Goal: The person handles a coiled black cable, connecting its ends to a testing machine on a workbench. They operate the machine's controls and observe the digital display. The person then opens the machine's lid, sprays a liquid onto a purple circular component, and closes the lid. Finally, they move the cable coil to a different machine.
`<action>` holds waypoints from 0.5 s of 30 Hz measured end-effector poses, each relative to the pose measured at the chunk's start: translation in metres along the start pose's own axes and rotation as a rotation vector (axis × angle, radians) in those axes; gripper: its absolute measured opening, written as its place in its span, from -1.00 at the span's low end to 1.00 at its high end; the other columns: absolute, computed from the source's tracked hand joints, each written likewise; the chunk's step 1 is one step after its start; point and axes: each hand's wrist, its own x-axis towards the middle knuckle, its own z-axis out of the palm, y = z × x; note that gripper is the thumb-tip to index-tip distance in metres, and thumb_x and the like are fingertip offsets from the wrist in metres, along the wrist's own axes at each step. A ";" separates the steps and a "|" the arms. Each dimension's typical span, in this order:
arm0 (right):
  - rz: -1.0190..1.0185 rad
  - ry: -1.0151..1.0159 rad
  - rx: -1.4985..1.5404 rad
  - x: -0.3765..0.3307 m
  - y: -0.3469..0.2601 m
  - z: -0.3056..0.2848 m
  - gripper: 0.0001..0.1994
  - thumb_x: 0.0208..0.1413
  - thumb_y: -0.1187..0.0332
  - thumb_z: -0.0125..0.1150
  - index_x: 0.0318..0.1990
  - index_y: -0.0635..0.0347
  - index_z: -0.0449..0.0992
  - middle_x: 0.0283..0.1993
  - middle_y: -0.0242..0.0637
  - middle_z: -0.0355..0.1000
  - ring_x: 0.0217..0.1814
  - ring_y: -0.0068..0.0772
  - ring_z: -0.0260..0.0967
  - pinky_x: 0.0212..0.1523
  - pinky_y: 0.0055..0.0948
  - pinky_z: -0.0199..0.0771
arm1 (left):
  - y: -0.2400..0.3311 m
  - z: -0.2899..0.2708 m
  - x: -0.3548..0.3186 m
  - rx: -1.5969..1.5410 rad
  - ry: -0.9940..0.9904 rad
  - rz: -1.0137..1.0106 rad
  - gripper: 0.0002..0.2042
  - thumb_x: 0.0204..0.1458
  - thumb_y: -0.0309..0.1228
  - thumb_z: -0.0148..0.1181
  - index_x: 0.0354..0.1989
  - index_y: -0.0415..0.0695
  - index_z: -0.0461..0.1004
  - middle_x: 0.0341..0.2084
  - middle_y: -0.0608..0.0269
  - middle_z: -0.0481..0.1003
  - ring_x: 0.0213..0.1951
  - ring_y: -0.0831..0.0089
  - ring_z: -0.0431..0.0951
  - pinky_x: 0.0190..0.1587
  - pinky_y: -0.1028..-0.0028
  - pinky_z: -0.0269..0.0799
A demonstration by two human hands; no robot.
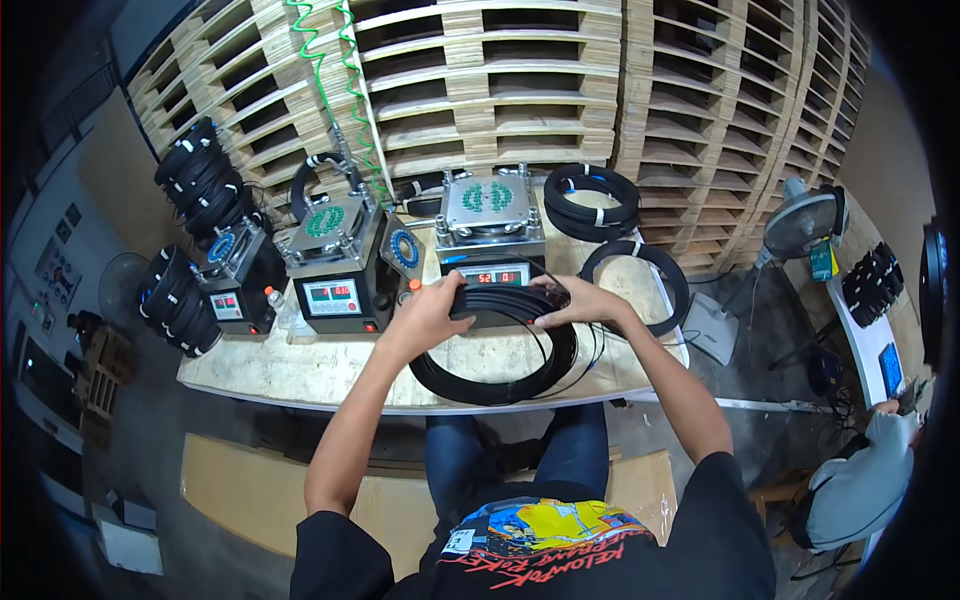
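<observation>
Pallet stack [640,90] behind desk [300,375], three boxy machines [335,265] on it. Black tubing coil [495,345] at desk's front edge; left hand [428,315] and right hand [580,303] fingers clenched around its upper rim.

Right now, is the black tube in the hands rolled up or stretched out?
Rolled up. The black tubing coil forms a ring on the table, gripped at its far side by left hand and right hand.
</observation>
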 end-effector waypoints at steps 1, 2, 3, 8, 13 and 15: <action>0.060 -0.034 0.020 -0.002 -0.023 0.002 -0.18 -0.06 0.01 0.59 0.32 0.15 0.37 0.11 -0.09 0.51 0.13 -0.26 0.45 0.20 -0.31 0.42 | -0.002 0.003 -0.001 0.039 0.007 -0.009 -0.27 -0.04 -0.21 0.47 0.30 -0.08 0.25 -0.21 -0.13 0.57 -0.13 -0.09 0.61 -0.13 0.08 0.51; 0.027 -0.027 -0.050 0.001 -0.026 0.006 -0.14 -0.09 -0.02 0.59 0.34 0.17 0.35 0.11 -0.03 0.53 0.14 -0.19 0.48 0.21 -0.29 0.43 | -0.001 0.007 -0.006 0.053 0.051 0.015 -0.21 -0.04 -0.21 0.47 0.36 -0.06 0.19 -0.20 -0.10 0.58 -0.14 -0.08 0.61 -0.14 0.09 0.52; -0.007 -0.029 -0.124 0.001 -0.020 0.008 -0.12 -0.08 -0.01 0.60 0.36 0.18 0.33 0.13 -0.04 0.52 0.15 -0.22 0.48 0.20 -0.29 0.44 | 0.009 0.007 -0.003 0.064 0.091 0.059 -0.15 -0.04 -0.20 0.47 0.42 -0.04 0.13 -0.19 -0.08 0.58 -0.15 -0.07 0.62 -0.15 0.09 0.52; 0.069 -0.191 -0.234 0.009 -0.048 0.010 -0.12 -0.13 0.09 0.54 0.37 0.23 0.29 0.03 0.05 0.56 0.01 -0.08 0.57 0.07 -0.24 0.53 | 0.029 0.015 0.000 0.204 0.083 0.144 0.04 -0.10 -0.09 0.51 0.53 0.01 -0.03 -0.12 -0.03 0.57 -0.13 0.01 0.63 -0.12 0.14 0.54; 0.087 -0.155 -0.280 0.022 -0.042 0.019 -0.21 -0.12 0.15 0.48 0.29 0.26 0.32 -0.04 0.07 0.57 -0.01 -0.05 0.57 0.02 -0.20 0.56 | 0.023 0.017 0.002 0.004 0.164 0.145 -0.06 -0.09 0.10 0.46 0.46 -0.01 0.19 -0.14 0.03 0.57 -0.11 0.04 0.62 -0.10 0.16 0.50; 0.138 -0.113 -0.359 0.029 -0.040 0.026 -0.29 -0.13 0.15 0.49 0.17 0.30 0.35 -0.07 0.12 0.57 0.00 0.05 0.56 0.00 -0.13 0.58 | 0.038 0.000 0.010 -0.039 0.065 0.029 -0.16 -0.04 0.19 0.37 0.43 0.12 0.30 -0.15 0.05 0.58 -0.14 0.03 0.63 -0.10 0.16 0.50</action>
